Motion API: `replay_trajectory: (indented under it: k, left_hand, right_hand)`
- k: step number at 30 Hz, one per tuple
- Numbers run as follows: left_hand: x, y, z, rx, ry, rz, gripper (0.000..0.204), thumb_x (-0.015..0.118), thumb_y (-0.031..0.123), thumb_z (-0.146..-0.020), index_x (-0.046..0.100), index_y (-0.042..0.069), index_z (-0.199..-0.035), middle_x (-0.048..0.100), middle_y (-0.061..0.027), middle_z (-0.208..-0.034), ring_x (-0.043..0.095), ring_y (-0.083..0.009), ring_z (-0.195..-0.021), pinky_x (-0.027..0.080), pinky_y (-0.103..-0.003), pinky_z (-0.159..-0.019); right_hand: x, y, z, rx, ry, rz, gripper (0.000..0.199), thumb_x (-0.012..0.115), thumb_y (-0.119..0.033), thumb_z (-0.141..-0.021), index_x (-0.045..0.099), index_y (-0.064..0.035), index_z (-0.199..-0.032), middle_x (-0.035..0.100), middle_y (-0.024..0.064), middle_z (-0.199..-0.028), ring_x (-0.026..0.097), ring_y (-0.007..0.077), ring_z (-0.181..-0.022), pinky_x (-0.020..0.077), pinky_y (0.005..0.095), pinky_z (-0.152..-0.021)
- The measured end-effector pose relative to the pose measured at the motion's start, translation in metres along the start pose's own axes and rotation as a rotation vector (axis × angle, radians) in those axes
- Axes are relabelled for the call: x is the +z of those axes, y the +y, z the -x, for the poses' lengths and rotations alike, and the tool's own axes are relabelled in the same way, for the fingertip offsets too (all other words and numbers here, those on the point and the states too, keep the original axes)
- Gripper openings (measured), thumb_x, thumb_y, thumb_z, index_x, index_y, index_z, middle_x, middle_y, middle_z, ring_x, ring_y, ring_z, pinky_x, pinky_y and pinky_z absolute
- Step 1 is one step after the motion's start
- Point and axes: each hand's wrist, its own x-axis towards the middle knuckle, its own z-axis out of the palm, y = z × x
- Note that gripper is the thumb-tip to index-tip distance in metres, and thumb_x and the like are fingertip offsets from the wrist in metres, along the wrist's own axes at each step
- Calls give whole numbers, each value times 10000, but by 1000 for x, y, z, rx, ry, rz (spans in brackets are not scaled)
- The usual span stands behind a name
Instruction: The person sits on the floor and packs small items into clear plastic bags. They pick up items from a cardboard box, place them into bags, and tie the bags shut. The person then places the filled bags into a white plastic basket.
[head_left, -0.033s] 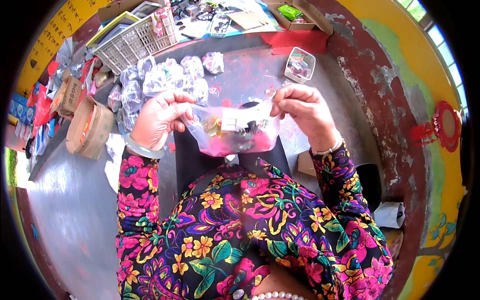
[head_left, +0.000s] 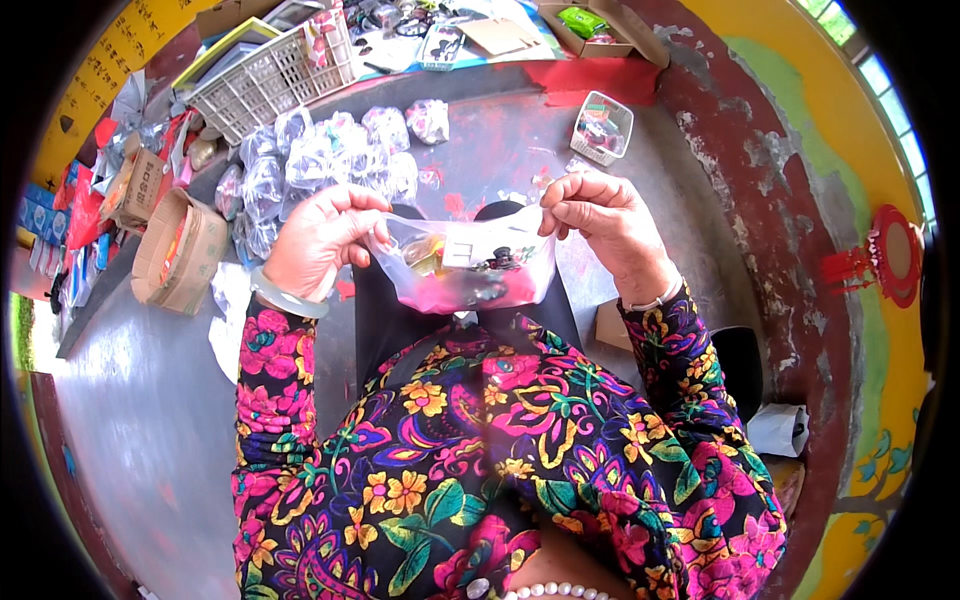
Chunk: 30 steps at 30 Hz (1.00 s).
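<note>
Clear bag (head_left: pixel 462 268) hangs level between left hand (head_left: pixel 320 240) and right hand (head_left: pixel 605 220), fingers of both pinched shut on its top corners.

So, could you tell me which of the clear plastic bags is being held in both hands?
The clear bag at the lap, pinched between left hand and right hand; the other bags lie on the floor.

Grey concrete floor (head_left: pixel 140 400), stained pink ahead. Heap of filled clear bags (head_left: pixel 320 165) lying at upper left. Beyond it, a white wire basket (head_left: pixel 265 80), tilted. Small clear tub (head_left: pixel 603 128) of mixed bits at upper right, near a red sheet (head_left: pixel 600 75). Open cardboard boxes (head_left: pixel 180 250) at far left. White plastic bag (head_left: pixel 780 428) by the painted wall (head_left: pixel 880 330).
</note>
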Motion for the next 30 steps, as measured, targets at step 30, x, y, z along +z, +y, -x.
replay_trajectory:
  k: [30]
  left_hand:
    - [85,-52,11,562,-92,-566,190,613,51,-704,578,18,-888,579,-112,-709,568,-232,-612,426,-303,-545]
  right_hand:
    - [66,-12,7,-788,-214,915,195,588,-10,-552,583,-47,-743,526,46,-612,518,199,-583,431,295,-503]
